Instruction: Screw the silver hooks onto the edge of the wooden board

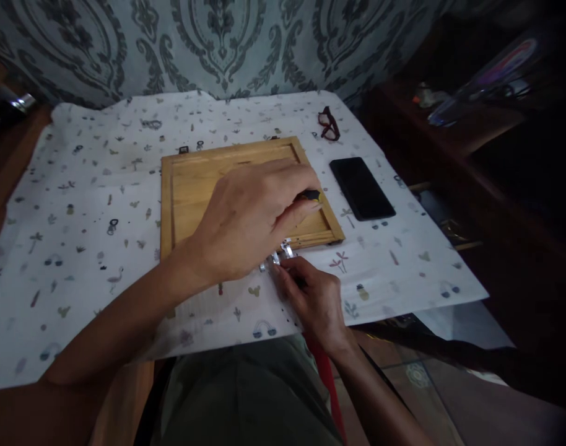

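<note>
My left hand (257, 214) is closed over the wooden panel, gripping a screwdriver with a black-and-yellow handle (311, 196). Only part of that handle shows between thumb and forefinger; its shaft is hidden. A shiny metal cabinet hinge (287, 249) sits at the near edge of the framed wooden cabinet door (190, 192), partly covered by my fingers. My right hand (316, 297) pinches the hinge from the near side, thumb and forefinger closed on it. The door lies flat on the table, partly hidden beneath my left hand and forearm.
A black phone (363, 189) lies right of the door, with dark-framed glasses (328, 125) farther back. The patterned white tablecloth (92, 229) covers the table up to a patterned wall (222, 43). Dark furniture (413, 136) stands to the right.
</note>
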Available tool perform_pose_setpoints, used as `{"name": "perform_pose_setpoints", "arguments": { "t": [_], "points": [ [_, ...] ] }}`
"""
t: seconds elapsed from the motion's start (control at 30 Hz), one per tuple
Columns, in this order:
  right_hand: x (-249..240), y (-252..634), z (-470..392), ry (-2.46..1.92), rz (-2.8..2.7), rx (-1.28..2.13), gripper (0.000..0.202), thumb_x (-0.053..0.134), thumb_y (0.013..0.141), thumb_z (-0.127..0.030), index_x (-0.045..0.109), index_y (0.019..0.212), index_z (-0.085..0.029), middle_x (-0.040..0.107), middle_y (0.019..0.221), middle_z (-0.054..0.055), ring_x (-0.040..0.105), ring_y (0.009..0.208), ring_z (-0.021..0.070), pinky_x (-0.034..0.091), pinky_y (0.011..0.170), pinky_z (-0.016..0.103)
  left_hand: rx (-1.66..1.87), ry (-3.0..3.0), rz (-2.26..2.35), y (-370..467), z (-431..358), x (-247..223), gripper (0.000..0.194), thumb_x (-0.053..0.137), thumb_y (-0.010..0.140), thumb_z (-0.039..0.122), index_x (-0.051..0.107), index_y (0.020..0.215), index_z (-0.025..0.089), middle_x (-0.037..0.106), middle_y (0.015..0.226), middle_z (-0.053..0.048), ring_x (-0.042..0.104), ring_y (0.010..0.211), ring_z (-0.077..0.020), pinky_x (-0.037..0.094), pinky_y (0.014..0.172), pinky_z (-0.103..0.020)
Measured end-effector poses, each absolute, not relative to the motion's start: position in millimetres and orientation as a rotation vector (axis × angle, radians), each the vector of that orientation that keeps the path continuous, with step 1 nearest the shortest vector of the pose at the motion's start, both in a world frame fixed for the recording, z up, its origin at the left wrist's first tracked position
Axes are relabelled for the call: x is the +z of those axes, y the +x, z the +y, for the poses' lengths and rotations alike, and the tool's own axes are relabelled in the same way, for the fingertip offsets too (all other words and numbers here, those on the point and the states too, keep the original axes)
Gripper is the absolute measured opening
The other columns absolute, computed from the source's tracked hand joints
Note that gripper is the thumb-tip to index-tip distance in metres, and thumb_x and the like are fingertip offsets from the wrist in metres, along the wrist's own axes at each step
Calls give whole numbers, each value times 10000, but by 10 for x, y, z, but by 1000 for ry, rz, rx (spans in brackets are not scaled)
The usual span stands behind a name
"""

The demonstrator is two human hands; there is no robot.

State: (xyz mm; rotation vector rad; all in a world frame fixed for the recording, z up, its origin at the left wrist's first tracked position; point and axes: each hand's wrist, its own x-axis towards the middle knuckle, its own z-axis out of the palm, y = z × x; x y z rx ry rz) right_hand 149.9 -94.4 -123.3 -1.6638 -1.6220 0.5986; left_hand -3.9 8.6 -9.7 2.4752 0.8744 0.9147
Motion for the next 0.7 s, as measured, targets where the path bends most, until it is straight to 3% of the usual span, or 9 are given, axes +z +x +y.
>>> {"name": "perform_pose_setpoints", "arguments": {
  "t": [0.7],
  "points": [
    [-1237, 1490, -920, -1666, -1553, 654, 286, 584, 942, -418, 748, 842, -206, 745, 651, 22, 648, 540, 148, 470, 550, 247, 927, 2524, 863, -42, 55, -54, 113, 664, 976, 165, 751, 1038, 203, 791, 963, -26, 756, 913, -203, 597, 787, -327]
  ]
}}
